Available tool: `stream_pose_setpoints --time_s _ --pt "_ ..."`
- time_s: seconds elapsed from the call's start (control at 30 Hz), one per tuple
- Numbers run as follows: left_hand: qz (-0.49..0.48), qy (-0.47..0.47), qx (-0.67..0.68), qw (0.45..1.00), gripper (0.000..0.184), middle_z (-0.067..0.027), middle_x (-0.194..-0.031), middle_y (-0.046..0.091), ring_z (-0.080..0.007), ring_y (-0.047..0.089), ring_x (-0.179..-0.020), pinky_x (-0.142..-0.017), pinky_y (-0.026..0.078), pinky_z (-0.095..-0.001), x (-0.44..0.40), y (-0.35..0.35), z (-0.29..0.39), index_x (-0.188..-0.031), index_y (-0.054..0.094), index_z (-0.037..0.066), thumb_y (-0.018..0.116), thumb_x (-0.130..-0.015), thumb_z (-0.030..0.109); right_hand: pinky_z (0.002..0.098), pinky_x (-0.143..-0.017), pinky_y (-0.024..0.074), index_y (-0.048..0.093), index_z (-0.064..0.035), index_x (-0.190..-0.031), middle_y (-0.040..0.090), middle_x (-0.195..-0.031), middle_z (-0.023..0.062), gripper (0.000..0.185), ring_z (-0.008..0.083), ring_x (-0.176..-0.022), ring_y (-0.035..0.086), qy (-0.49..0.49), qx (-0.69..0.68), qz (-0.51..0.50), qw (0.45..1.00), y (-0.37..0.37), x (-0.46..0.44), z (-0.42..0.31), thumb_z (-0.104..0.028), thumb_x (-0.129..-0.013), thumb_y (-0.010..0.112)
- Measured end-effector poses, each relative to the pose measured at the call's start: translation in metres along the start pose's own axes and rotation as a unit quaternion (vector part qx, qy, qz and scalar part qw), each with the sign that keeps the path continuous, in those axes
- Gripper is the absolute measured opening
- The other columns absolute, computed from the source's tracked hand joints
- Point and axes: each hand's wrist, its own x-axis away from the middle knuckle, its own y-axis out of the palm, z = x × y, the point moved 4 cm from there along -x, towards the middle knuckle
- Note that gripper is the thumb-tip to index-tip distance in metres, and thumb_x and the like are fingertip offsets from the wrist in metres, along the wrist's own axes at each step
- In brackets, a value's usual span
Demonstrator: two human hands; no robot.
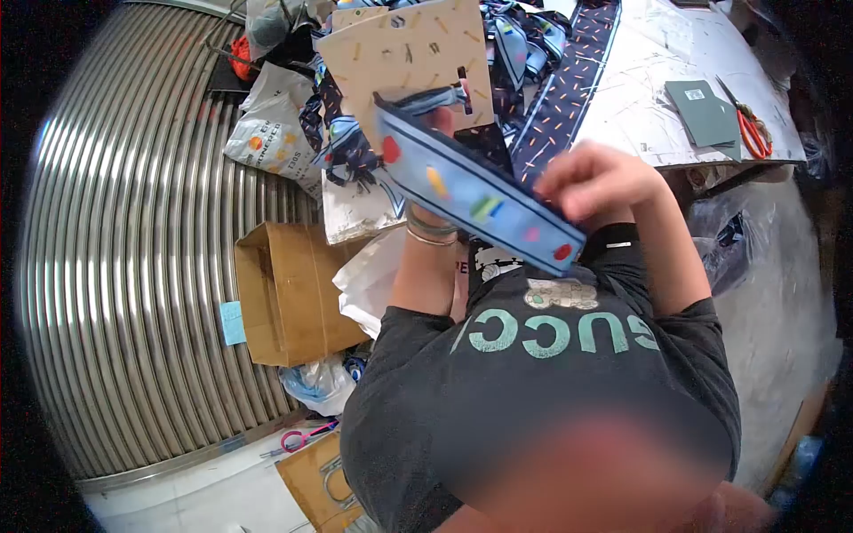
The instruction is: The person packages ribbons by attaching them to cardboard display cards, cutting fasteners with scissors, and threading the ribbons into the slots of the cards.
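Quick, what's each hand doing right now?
Left hand: holding the strip, mostly hidden behind it.
Right hand: half-curled by the strip, blurred; can't tell if it's gripping.

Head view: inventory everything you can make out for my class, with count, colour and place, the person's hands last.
Patterned strip: one, light blue, between the hands
Patterned panel: one, beige, top centre
Fabric: count unclear, navy and blue, on the table
Table: one, white, upper right
Cards: count unclear, grey-green, table's right side
Scissors: one, red handles, beside the cards
Printed bag: one, white, upper left
Box: one, brown, left of centre
Paper: one, light blue, beside the box
Ribbed wall: one, silver, left
Shirt: one, black, lower centre
Left hand: one, bare, mostly hidden behind the strip
Right hand: one, bare, blurred, by the strip's edge
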Motion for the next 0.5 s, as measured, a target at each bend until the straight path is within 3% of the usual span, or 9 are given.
stream_pose_setpoints --time_s 0.07,0.1,0.17,0.2,0.23,0.33,0.4,0.47,0.5 --pt "-0.065 0.022 -0.043 0.997 0.038 -0.0072 -0.108 0.063 -0.0179 0.063 -0.094 -0.079 0.053 -0.0283 0.005 0.002 0.007 -0.122 0.052 0.002 0.056 -0.094 0.028 0.0199 -0.06 0.0468 0.064 -0.0039 -0.102 0.066 -0.086 0.0013 0.032 0.009 -0.069 0.06 -0.051 0.02 0.238 0.97 -0.014 -0.016 0.002 -0.029 -0.083 0.07" --pt "-0.099 0.031 -0.064 0.993 0.039 -0.0068 -0.108 0.062 -0.0171 0.063 -0.094 -0.079 0.053 -0.0279 0.008 0.004 0.009 -0.122 0.052 0.002 0.056 -0.094 0.029 0.0238 -0.072 0.048 0.061 -0.0065 -0.112 0.065 -0.1 0.0031 0.04 0.0126 -0.087 0.061 -0.102 0.071 0.278 0.952 -0.018 -0.018 -0.001 -0.029 -0.081 0.072" --pt "-0.17 0.049 -0.105 0.979 0.04 -0.006 -0.108 0.062 -0.0156 0.062 -0.094 -0.079 0.052 -0.0272 0.011 0.008 0.011 -0.122 0.051 0.003 0.057 -0.094 0.03 0.0281 -0.086 0.0444 0.057 -0.0079 -0.12 0.062 -0.111 0.0041 0.046 0.0147 -0.103 0.057 -0.203 0.181 0.265 0.925 -0.006 -0.031 -0.011 -0.025 -0.08 0.073" --pt "-0.203 0.058 -0.124 0.97 0.04 -0.0056 -0.107 0.062 -0.0148 0.062 -0.094 -0.079 0.052 -0.0268 0.013 0.009 0.011 -0.122 0.05 0.003 0.058 -0.093 0.031 0.0285 -0.093 0.0395 0.054 -0.0065 -0.125 0.06 -0.114 0.0049 0.052 0.0152 -0.108 0.054 -0.188 0.16 0.234 0.94 0.001 -0.035 -0.013 -0.02 -0.079 0.074" --pt "-0.205 0.058 -0.126 0.969 0.04 -0.0056 -0.107 0.062 -0.0148 0.062 -0.094 -0.079 0.052 -0.0268 0.011 0.007 0.01 -0.122 0.05 0.003 0.058 -0.093 0.031 0.0245 -0.087 0.042 0.059 -0.0036 -0.116 0.063 -0.106 0.0034 0.041 0.0117 -0.1 0.056 -0.202 0.057 0.204 0.956 0.004 -0.047 -0.003 -0.014 -0.079 0.072" --pt "-0.171 0.028 -0.092 0.981 0.041 -0.007 -0.111 0.063 -0.019 0.064 -0.095 -0.074 0.057 -0.0331 0.008 0.007 0.015 -0.123 0.051 0.008 0.054 -0.094 0.037 0.0188 -0.07 0.0429 0.063 -0.0002 -0.093 0.062 -0.083 -0.0036 0.013 0.0044 -0.078 0.055 -0.154 0.004 0.186 0.97 -0.014 -0.05 0.011 -0.006 -0.081 0.065" --pt "-0.134 -0.068 0.026 0.988 0.043 -0.007 -0.108 0.065 -0.0197 0.066 -0.091 -0.072 0.058 -0.0333 0.0 -0.013 0.018 -0.125 0.051 0.012 0.052 -0.093 0.041 0.0194 -0.068 0.0426 0.063 -0.0006 -0.094 0.061 -0.081 -0.0035 0.013 0.0034 -0.076 0.054 -0.178 0.008 0.19 0.966 -0.028 -0.034 -0.002 -0.007 -0.083 0.062" --pt "-0.15 -0.081 0.08 0.982 0.043 -0.0068 -0.106 0.066 -0.0198 0.067 -0.088 -0.071 0.058 -0.0332 0.0 -0.008 0.028 -0.125 0.05 0.013 0.052 -0.093 0.042 0.0204 -0.068 0.0429 0.063 -0.0005 -0.096 0.06 -0.079 -0.0027 0.014 0.0038 -0.075 0.053 -0.201 0.075 0.25 0.944 -0.037 -0.023 -0.011 -0.008 -0.084 0.06" --pt "-0.226 -0.136 0.135 0.955 0.047 -0.0103 -0.114 0.062 -0.0223 0.065 -0.094 -0.078 0.057 -0.0363 -0.005 -0.011 0.028 -0.131 0.044 0.009 0.049 -0.095 0.041 0.0208 -0.068 0.0429 0.062 -0.0004 -0.097 0.059 -0.079 -0.0019 0.014 0.0045 -0.076 0.053 -0.193 0.094 0.271 0.938 -0.035 -0.018 -0.015 -0.008 -0.085 0.06"
